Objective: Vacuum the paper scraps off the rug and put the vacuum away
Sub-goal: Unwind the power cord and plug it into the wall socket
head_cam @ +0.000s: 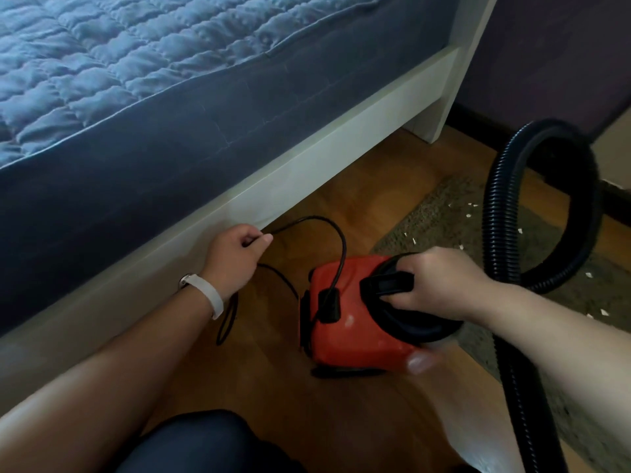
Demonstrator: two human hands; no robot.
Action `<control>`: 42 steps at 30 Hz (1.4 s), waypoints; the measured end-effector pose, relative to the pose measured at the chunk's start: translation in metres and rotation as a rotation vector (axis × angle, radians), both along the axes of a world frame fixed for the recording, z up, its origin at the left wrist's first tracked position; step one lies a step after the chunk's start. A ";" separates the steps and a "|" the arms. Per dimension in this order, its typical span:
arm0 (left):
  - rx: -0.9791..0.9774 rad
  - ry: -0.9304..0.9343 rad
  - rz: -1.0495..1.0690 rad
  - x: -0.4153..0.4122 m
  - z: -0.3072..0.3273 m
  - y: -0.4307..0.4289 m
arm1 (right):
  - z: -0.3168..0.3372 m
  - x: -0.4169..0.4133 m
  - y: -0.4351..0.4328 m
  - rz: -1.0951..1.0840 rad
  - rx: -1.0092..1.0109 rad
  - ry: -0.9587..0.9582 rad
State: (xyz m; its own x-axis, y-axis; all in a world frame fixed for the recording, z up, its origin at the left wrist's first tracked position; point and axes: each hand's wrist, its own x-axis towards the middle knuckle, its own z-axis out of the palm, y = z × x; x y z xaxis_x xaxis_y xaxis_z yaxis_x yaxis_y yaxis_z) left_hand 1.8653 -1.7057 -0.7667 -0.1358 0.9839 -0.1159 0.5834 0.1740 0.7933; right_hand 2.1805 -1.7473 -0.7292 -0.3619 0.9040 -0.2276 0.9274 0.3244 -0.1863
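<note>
A small red vacuum (345, 331) sits on the wooden floor beside the bed. My right hand (440, 285) grips the black handle (387, 283) on top of it. Its black ribbed hose (512, 213) loops up at the right and runs down past my right arm. My left hand (235, 250) pinches the thin black power cord (327, 227), which arcs from the bed's edge to the vacuum's back. A grey-brown rug (440, 220) lies to the right, with several small white paper scraps (473, 206) scattered on it.
A bed with a blue quilted cover (153, 63) and a white frame (273, 186) fills the left and top. Its white leg (433, 121) stands at the far end. A dark wall (546, 63) runs behind. My knee (205, 442) shows at the bottom.
</note>
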 end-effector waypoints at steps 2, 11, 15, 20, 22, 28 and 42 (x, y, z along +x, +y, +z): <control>0.001 0.004 -0.043 -0.007 0.001 -0.004 | -0.010 -0.004 0.002 0.054 -0.017 0.012; 0.012 0.088 -0.232 -0.014 -0.002 -0.011 | -0.031 -0.018 0.006 0.195 -0.093 -0.021; -0.001 0.089 -0.252 -0.006 -0.010 -0.009 | -0.033 -0.019 0.007 0.222 -0.089 -0.045; -0.010 0.107 -0.245 -0.002 -0.015 -0.004 | -0.031 -0.022 0.003 0.241 -0.112 -0.082; 0.023 0.101 -0.254 0.000 -0.009 -0.002 | -0.026 -0.022 0.005 0.214 -0.158 -0.093; 0.084 0.073 -0.360 0.006 0.019 0.008 | -0.013 -0.035 0.010 -0.019 -0.169 0.240; 0.314 -0.030 -0.648 0.050 0.075 0.016 | 0.033 -0.076 0.034 -0.184 -0.153 0.883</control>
